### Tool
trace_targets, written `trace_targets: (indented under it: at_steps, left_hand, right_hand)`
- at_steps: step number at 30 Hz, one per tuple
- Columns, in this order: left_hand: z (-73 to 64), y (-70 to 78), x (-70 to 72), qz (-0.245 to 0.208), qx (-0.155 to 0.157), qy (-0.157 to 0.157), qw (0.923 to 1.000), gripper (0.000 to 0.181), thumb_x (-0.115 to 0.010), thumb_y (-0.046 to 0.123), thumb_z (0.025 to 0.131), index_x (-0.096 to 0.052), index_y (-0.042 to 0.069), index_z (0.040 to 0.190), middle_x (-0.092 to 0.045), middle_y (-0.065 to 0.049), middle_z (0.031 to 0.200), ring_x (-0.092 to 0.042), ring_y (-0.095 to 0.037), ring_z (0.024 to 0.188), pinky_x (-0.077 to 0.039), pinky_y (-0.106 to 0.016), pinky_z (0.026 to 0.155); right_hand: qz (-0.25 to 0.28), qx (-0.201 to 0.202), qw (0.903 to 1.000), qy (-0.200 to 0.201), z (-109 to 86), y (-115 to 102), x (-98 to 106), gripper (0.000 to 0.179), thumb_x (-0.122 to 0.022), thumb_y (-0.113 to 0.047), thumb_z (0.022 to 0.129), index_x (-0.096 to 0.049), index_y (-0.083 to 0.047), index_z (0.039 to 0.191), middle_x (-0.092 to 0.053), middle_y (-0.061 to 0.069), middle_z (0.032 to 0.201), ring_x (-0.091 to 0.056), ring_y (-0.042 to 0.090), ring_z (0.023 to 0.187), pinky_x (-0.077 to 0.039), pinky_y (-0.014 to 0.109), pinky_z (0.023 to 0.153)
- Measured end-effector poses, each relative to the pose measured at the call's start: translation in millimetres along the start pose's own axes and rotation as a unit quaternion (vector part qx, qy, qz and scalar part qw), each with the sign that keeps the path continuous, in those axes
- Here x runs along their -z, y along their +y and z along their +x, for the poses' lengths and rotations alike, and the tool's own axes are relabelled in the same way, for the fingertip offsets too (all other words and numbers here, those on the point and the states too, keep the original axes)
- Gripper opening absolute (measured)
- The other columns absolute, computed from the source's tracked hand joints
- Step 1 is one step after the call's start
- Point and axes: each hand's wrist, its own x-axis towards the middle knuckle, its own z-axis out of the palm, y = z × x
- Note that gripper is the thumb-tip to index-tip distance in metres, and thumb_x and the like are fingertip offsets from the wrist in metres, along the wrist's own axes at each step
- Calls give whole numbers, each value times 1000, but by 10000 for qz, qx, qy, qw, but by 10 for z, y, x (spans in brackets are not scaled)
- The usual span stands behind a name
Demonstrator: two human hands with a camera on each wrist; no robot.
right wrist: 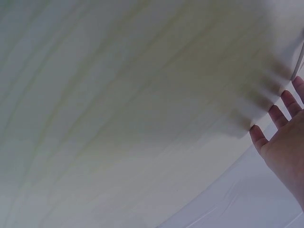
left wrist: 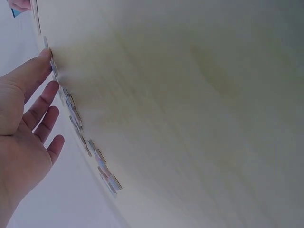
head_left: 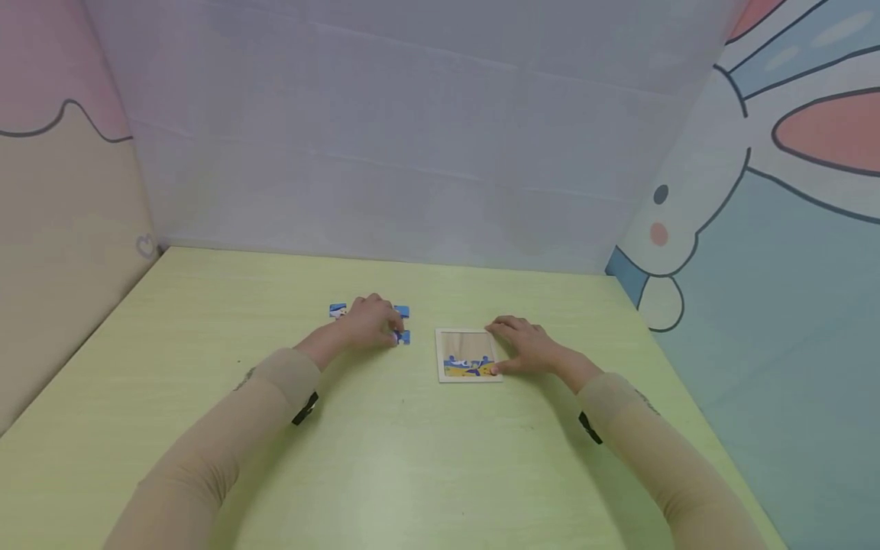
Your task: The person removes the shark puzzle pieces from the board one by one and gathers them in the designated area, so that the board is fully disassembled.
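My left hand (head_left: 371, 321) is low over loose jigsaw pieces left of the tray, thumb and index finger pinching a blue puzzle piece (head_left: 405, 337). In the left wrist view, the thumb of the left hand (left wrist: 28, 104) meets a piece's edge (left wrist: 53, 64) while the other fingers are loosely bent. A square puzzle tray (head_left: 470, 381) with a pale rim has blue and yellow pieces (head_left: 467, 368) fitted along its near side, bare wood above. My right hand (head_left: 525, 347) rests at the tray's right edge, fingers spread, thumb by the near right corner.
More loose pieces lie around the left hand, among them a blue one (head_left: 402, 312) and a blue and white one (head_left: 338, 310). They sit on a pale yellow-green table (head_left: 412, 458). A grey-white cloth wall (head_left: 385, 137) rises behind, with printed panels at both sides.
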Motion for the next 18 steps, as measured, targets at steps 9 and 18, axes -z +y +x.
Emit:
trace_targets:
  at_steps: [9,18]
  left_hand:
    - [0,168,45,-75,-88,371,9992,36,-74,30,81,-67,16,113,-62,-2,104,-44,-28,110,-29,-54,95]
    - [-15,474,-51,-275,106,562,9980,38,-75,34,79,-68,17,112,-62,-5,108,-44,-28,111,-29,-54,95]
  right_hand:
    - [23,-32,10000,-52,-3,-6,0,83,-67,-54,80,-36,-14,145,-30,15,150,-27,39,136,-25,61,103]
    - [34,-38,10000,-47,7,1,-13,83,-66,-55,80,-35,-14,145,-30,16,150,-26,39,137,-24,61,104]
